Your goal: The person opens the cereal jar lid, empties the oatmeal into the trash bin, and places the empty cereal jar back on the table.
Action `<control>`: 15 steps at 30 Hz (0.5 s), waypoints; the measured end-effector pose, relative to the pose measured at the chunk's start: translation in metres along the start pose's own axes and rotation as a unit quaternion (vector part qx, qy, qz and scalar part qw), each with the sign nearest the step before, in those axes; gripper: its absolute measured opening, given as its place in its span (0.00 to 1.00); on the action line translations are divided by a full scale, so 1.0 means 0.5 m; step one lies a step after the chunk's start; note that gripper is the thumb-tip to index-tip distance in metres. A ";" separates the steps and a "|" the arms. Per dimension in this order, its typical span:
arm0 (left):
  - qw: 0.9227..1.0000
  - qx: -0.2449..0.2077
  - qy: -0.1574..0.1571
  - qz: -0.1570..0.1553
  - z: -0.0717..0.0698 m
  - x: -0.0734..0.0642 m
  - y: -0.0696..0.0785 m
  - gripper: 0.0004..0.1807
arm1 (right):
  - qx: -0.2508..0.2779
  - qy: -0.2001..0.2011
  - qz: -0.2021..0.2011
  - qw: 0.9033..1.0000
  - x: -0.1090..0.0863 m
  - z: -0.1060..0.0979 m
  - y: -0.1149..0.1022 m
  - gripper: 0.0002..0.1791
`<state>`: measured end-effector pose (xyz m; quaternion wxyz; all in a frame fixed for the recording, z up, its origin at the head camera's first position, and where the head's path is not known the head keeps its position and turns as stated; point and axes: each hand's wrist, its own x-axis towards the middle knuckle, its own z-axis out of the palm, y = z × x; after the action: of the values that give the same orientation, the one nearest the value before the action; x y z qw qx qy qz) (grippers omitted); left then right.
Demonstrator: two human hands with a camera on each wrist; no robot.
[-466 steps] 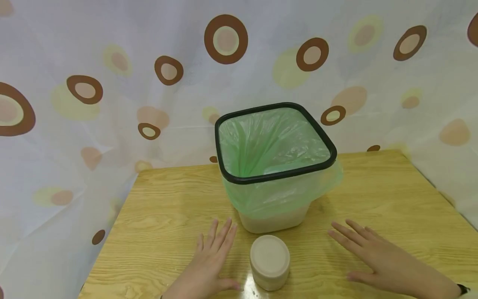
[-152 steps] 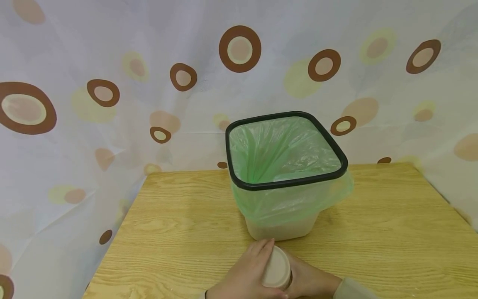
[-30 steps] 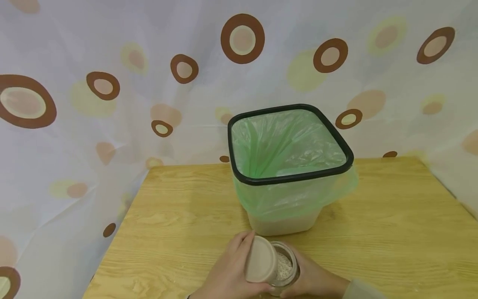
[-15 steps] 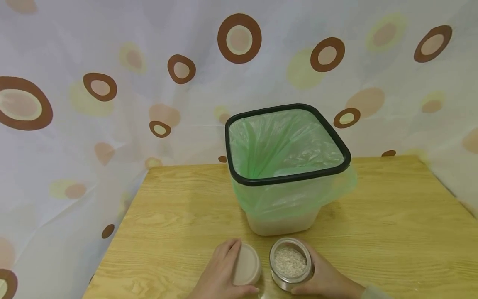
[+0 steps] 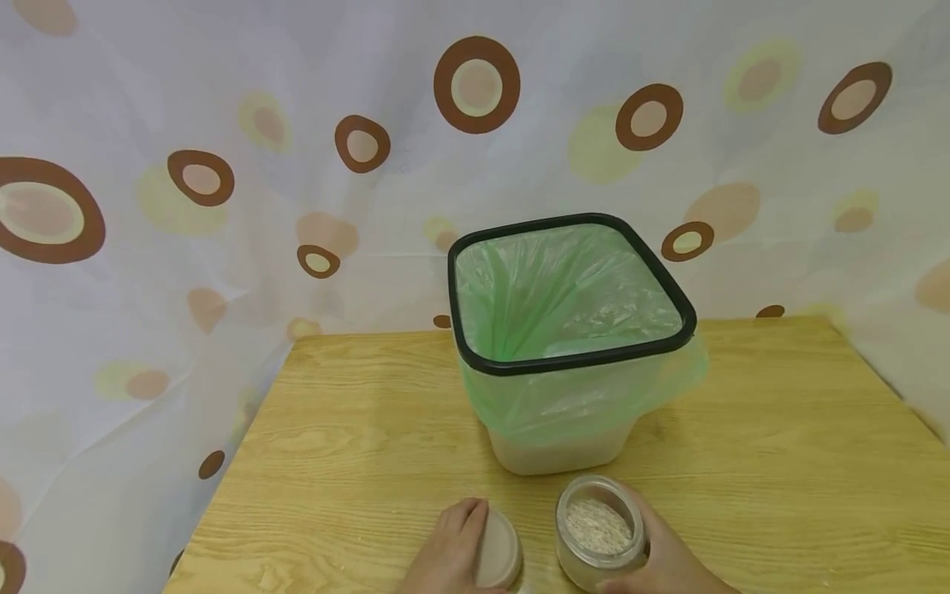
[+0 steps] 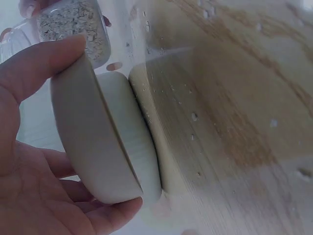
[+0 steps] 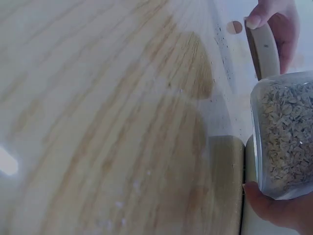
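Note:
My left hand grips a round cream lid at the bottom middle of the head view. In the left wrist view, its thumb and fingers span the edge of the lid, which is just above the table or touching it; I cannot tell which. To the right, my right hand holds an uncovered clear jar, its fingers and thumb around the side. Inside are pale flakes resembling oats. The right wrist view shows the flakes through the jar's wall.
Just behind the jar stands a pale bin with a black rim and a green plastic bag liner. The wood-grain table stretches to both sides. A patterned cloth hangs behind it.
The lid has come off the jar and moved left and down in my left hand. My right hand has shifted the jar to the right, apart from the lid. The bin stays put.

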<state>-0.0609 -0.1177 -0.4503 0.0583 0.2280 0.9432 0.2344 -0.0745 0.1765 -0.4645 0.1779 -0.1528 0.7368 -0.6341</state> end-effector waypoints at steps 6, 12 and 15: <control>1.000 0.006 -0.003 0.009 0.008 -0.001 -0.004 0.56 | -0.020 0.010 0.006 1.000 -0.014 -0.013 0.009 0.58; 1.000 0.008 -0.027 0.010 0.015 0.002 -0.008 0.56 | 0.004 0.016 0.029 0.999 -0.023 -0.022 0.002 0.57; 0.999 0.016 -0.022 0.022 0.023 0.001 -0.011 0.53 | 0.014 0.019 0.035 0.999 -0.027 -0.025 0.004 0.54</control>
<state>-0.0613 -0.1171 -0.4630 0.0705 0.2543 0.9402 0.2153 -0.0682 0.1939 -0.4637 0.1884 -0.1123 0.7357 -0.6408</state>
